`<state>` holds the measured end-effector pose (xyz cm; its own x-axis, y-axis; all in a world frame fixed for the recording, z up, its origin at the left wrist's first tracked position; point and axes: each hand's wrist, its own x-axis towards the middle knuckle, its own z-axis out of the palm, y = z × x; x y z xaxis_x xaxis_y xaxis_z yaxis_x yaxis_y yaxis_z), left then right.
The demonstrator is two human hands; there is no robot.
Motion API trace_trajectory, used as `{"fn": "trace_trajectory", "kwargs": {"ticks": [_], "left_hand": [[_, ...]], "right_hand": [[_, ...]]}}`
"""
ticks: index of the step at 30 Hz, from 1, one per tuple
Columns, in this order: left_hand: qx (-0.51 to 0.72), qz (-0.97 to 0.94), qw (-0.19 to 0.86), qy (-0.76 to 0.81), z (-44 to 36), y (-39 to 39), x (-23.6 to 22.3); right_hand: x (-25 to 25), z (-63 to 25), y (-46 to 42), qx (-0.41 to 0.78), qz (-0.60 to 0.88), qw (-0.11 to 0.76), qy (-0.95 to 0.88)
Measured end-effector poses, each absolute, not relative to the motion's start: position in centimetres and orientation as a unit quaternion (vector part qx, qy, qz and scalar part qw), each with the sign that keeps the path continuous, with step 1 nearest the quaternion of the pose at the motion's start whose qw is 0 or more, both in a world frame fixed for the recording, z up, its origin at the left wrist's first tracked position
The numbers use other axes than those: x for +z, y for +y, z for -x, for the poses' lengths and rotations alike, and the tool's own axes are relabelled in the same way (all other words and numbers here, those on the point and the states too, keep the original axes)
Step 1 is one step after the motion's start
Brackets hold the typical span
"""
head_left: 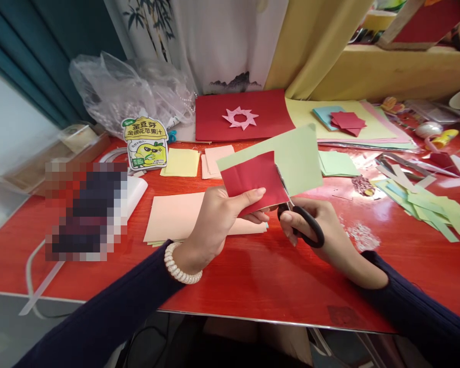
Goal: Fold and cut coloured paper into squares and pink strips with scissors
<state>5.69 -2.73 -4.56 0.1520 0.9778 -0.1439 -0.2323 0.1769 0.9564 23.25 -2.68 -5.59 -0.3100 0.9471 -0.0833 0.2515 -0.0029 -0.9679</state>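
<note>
My left hand [218, 217] pinches a red paper square [253, 180] together with a light green sheet [297, 158] lying behind it, both held above the red table [253, 281]. My right hand [322, 230] grips black-handled scissors [304, 225] whose blades reach up along the right edge of the red square. A peach sheet [172, 214] lies on the table under my left hand. A white bead bracelet sits on my left wrist.
At the back lie a large red sheet [214, 120] with a pink paper star [240, 117], yellow sheets with folded red paper [348, 122], small yellow and pink squares, and a juice pouch [145, 143]. Green paper strips [429, 204] litter the right. A plastic bag [122, 87] is at back left.
</note>
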Motion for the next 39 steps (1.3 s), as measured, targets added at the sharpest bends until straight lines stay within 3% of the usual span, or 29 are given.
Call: {"fn": "trace_trajectory", "kwargs": {"ticks": [39], "left_hand": [[0.461, -0.372, 0.664, 0.457, -6.34, -3.27, -4.92]], "right_hand": [[-5.28, -22.96, -2.55, 0.532, 0.506, 0.317, -0.601]]}}
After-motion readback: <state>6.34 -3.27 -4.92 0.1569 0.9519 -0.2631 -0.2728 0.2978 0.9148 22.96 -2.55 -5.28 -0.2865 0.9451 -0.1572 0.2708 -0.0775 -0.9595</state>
